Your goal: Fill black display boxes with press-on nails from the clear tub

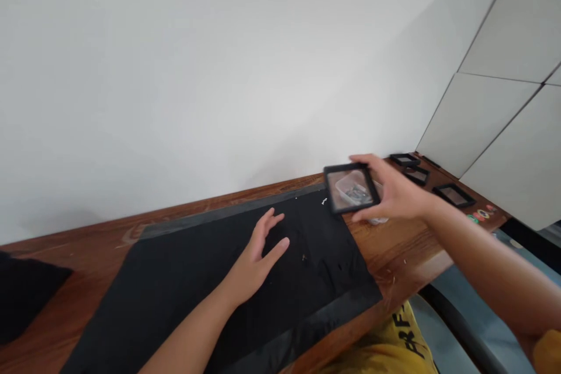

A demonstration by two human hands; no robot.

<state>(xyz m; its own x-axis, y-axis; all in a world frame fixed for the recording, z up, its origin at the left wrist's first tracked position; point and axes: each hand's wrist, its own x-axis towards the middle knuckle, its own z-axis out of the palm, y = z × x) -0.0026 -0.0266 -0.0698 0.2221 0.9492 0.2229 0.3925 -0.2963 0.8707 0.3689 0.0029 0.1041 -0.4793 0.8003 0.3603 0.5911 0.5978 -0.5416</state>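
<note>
My right hand (390, 190) grips a square black frame with a clear pane (332, 191) by its right side, thumb below and fingers above. The frame is held up over the right end of the black mat (184, 269). Through its pane a clear plastic container (356, 190) with small pieces in it shows on the table behind. Over the middle of the mat my left hand (254, 260) is empty, with thumb and fingers spread apart toward the frame.
Three similar black frames lie at the table's far right: one at the back (404, 159), one in the middle (416, 175), one nearer (453, 194). Small coloured rings (482, 214) sit beside them. Black material (26, 295) lies at left. A white wall (219, 70) rises behind the wooden table (390, 245).
</note>
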